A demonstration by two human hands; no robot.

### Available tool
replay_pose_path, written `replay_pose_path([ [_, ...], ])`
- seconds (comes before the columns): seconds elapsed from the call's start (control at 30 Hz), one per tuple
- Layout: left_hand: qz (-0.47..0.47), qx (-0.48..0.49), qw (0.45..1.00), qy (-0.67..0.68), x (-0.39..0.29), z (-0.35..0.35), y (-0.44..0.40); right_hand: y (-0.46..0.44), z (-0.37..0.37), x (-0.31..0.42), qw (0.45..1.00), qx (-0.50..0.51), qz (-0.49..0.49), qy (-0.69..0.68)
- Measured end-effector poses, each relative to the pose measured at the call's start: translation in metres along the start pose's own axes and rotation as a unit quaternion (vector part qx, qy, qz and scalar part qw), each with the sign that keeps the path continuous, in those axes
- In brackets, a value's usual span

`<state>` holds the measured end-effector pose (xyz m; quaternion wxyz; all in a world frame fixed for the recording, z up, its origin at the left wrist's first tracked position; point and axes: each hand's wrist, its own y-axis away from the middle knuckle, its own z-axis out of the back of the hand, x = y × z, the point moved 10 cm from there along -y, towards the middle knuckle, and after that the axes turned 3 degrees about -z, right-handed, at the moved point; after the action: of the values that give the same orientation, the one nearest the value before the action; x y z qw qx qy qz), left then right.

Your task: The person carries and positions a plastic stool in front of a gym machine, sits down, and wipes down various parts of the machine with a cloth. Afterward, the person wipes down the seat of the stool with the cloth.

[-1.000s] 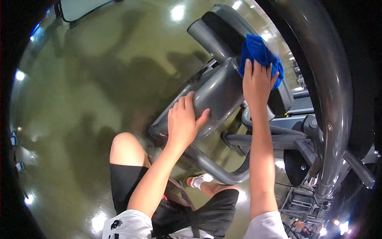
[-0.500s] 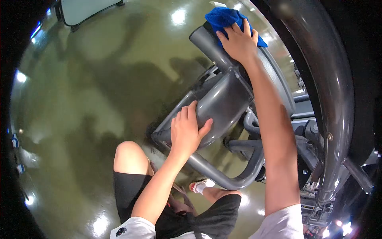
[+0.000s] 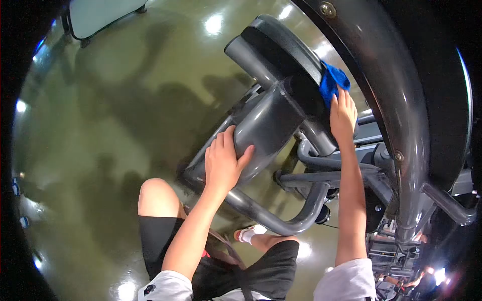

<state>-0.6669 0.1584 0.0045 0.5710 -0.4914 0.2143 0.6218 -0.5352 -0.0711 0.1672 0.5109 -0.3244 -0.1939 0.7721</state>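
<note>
My left hand [image 3: 221, 160] lies on the thick grey metal tube [image 3: 268, 130] of a gym machine, fingers stretched along its left side and the thumb apart on top. With my right hand [image 3: 343, 118] I press a blue cloth [image 3: 333, 83] against the right side of a padded seat [image 3: 283, 37]. The cloth shows above my fingertips, and part of it is hidden under the hand. The seat is black with a grey, glossy rim, mounted on the frame.
A large curved grey beam [image 3: 396, 95] arches along the right, close to my right arm. Bent grey tubes [image 3: 281, 220] run below the thick tube, near my knees. A pale panel [image 3: 103, 15] stands at the upper left on the shiny green floor [image 3: 100, 150].
My right hand has moved with the blue cloth from the seat's far end down along its right side, nearer to me. My left hand stays on the tube. The view has shifted slightly.
</note>
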Motion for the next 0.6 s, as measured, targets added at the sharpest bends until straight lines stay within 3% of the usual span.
replay_pose_path([
  [0.17,0.001,-0.002,1.0,0.003,0.001,0.0,0.0,0.062,0.007,-0.054,0.998,-0.002,-0.064,0.008],
  [0.23,-0.005,-0.01,1.0,-0.002,0.0,0.0,0.001,0.079,0.009,-0.06,0.997,-0.013,-0.055,-0.062],
  [0.37,-0.004,-0.01,1.0,-0.013,0.0,0.0,0.001,0.115,0.001,-0.048,0.999,-0.033,-0.029,-0.023],
  [0.47,-0.009,-0.02,1.0,-0.013,-0.001,0.0,0.0,0.133,-0.018,-0.018,0.998,0.01,0.006,0.062],
  [0.5,-0.01,-0.018,1.0,-0.013,-0.001,0.0,0.0,0.143,-0.041,-0.019,0.994,0.078,0.011,0.074],
  [0.57,-0.001,-0.013,1.0,-0.02,0.0,-0.001,0.0,0.176,-0.074,-0.034,0.997,-0.062,-0.004,-0.045],
  [0.6,0.009,-0.006,1.0,-0.019,0.0,-0.001,0.001,0.147,-0.062,-0.002,0.997,-0.006,-0.008,-0.077],
])
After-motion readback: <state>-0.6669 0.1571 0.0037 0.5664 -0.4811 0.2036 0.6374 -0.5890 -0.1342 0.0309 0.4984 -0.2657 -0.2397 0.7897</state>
